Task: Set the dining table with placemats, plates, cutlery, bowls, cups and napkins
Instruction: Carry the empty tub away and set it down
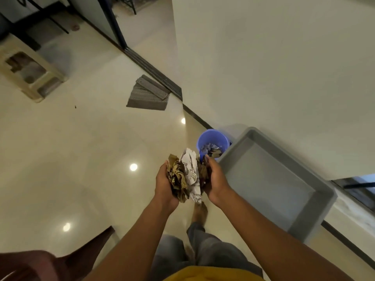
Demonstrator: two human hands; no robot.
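Both my hands hold a bundle of crumpled paper (187, 176) in front of me, brown sheets on the left and white printed sheets in the middle. My left hand (163, 185) cups the brown side from below. My right hand (215, 179) grips the right side with curled fingers. Just beyond the bundle stands a blue plastic bin (211, 138) on the floor, with scraps inside it. No placemats, plates, cutlery, bowls or cups are in view.
An empty grey plastic tub (304, 171) sits to the right of the bin against the white wall. A grey doormat (149, 94) lies by a doorway. A cream plastic stool (30, 78) stands far left. A dark red chair (60, 262) is near left.
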